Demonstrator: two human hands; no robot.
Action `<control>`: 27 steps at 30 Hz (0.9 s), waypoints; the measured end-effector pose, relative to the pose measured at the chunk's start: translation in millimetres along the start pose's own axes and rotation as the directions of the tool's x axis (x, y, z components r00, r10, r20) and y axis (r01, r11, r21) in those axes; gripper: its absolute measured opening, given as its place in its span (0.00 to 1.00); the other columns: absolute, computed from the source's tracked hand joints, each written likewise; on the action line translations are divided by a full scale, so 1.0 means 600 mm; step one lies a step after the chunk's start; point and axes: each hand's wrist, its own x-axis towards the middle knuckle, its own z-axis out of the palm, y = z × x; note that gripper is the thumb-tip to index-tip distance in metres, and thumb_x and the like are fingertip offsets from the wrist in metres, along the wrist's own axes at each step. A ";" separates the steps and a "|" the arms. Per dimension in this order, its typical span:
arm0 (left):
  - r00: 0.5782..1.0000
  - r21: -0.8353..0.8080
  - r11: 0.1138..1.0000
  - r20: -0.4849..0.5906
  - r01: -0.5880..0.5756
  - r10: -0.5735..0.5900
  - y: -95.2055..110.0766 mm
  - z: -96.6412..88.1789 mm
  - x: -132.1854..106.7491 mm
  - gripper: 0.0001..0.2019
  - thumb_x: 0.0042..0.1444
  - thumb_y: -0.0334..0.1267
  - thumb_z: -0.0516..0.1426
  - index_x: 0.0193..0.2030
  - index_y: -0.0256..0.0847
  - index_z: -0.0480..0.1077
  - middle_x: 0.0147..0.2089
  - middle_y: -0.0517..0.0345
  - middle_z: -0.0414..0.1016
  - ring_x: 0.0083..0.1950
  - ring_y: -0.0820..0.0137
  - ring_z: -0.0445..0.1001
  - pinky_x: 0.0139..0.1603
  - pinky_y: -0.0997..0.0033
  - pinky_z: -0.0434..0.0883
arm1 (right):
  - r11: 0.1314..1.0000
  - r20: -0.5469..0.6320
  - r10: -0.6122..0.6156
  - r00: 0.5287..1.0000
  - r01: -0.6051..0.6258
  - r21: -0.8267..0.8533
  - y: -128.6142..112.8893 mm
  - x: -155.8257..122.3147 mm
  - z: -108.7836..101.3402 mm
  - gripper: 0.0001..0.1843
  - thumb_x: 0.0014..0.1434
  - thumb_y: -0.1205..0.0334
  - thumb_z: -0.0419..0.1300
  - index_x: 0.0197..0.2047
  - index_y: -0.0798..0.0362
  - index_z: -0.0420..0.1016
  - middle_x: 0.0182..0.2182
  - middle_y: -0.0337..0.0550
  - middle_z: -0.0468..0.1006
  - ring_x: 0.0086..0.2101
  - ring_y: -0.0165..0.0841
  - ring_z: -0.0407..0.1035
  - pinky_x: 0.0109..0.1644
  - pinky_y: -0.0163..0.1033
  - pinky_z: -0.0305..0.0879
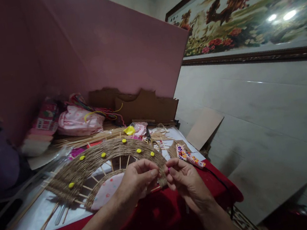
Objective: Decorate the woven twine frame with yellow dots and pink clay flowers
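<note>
A fan-shaped panel [92, 169] of brown twine woven over thin wooden sticks lies on the table. Several yellow dots [138, 151] sit along its outer band, and a pale pink spotted piece [108, 191] fills its inner arc. Over its right end, my left hand [141, 177] is closed in a pinch; what lies between its fingertips is hidden. Close beside it, my right hand [187, 182] pinches a small magenta piece [168, 169], mostly covered by the fingers. The two hands' fingertips are a short gap apart.
Scissors [151, 140], a yellow lump [129, 130] and bundled sticks [88, 138] lie behind the panel. A flower-patterned object [189, 156] is at the right edge. Loose sticks [45, 225] jut over the red cloth [157, 221] in front. Torn cardboard [146, 106] leans at the back.
</note>
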 end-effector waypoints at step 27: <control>0.999 0.149 0.989 -0.032 0.005 0.000 0.004 0.004 0.001 0.13 0.37 0.38 0.65 0.26 0.36 0.67 0.17 0.68 0.63 0.16 0.82 0.55 0.17 0.80 0.51 | 0.973 -0.078 -0.115 0.990 0.096 -0.212 -0.019 0.002 -0.044 0.13 0.49 0.53 0.66 0.28 0.56 0.76 0.16 0.34 0.67 0.15 0.20 0.57 0.16 0.26 0.57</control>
